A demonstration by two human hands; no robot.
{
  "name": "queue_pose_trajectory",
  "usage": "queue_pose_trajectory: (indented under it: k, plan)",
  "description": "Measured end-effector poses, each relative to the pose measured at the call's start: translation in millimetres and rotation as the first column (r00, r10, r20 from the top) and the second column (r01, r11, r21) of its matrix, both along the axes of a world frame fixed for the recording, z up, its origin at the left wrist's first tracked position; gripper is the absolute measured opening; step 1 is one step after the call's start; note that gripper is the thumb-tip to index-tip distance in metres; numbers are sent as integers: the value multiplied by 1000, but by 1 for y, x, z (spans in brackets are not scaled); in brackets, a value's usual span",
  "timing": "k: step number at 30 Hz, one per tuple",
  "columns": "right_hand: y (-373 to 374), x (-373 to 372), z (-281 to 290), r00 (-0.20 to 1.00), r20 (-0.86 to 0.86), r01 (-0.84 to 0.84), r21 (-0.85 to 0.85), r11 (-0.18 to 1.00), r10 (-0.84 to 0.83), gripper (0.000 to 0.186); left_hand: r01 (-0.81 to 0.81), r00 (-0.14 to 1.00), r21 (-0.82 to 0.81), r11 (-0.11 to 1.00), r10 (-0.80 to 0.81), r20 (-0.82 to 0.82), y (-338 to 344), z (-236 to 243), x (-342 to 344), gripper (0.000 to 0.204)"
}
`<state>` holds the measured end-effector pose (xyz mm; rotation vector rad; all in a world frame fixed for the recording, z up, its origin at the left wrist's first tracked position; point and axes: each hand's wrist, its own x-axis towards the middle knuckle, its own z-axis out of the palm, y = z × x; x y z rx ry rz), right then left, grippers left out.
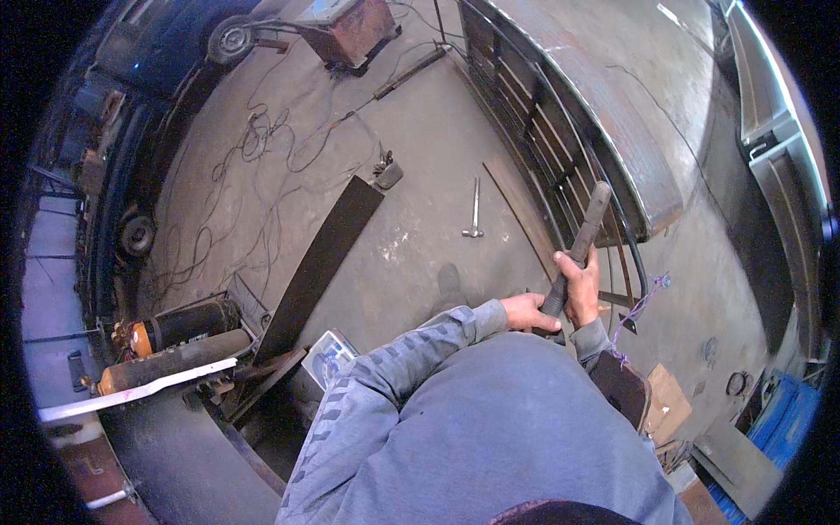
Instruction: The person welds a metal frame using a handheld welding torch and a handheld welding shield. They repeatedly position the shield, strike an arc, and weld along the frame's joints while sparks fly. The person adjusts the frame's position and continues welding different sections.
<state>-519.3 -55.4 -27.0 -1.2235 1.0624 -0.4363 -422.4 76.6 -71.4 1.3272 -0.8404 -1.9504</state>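
Observation:
A long grey-brown cylindrical tool (588,227) with a ribbed, darker lower part is held in front of my body, tilted up and to the right. My right hand (580,287) is wrapped round its middle. Lower down, my left hand (530,312) is closed at the ribbed end, partly covering it. The exact kind of tool does not show. A hammer (475,210) lies on the floor ahead, apart from my hands. Just beyond my right hand stands a dark metal frame with slats (547,149).
A long dark metal plate (324,262) lies at the left, near two gas cylinders (175,359). Cables (262,140) trail over the floor toward a rusty box-shaped machine (346,35). Purple twisted cord (632,324) hangs by the frame. Blue material (787,411) sits at the lower right.

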Motion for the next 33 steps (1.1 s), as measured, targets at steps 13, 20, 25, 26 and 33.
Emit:
queue_pose_trajectory:
  k: [13,20,25,26,33]
  plan:
    - [29,101,7,944,14,-331,42,943,331,38,-103,979,-44,994,109,171,23,31,136,50]
    - [0,144,37,943,231,-272,111,956,241,35,-69,973,-76,995,84,217,-6,74,177,50]
    - [-27,178,26,861,494,-275,251,928,122,46,-169,945,-122,978,196,260,15,41,232,43]
    - [-39,184,27,837,525,-316,236,919,153,46,-146,934,-152,978,187,305,21,32,245,41]
    - [-98,208,34,863,470,-346,284,895,184,62,-628,717,-258,734,675,175,31,118,287,60]
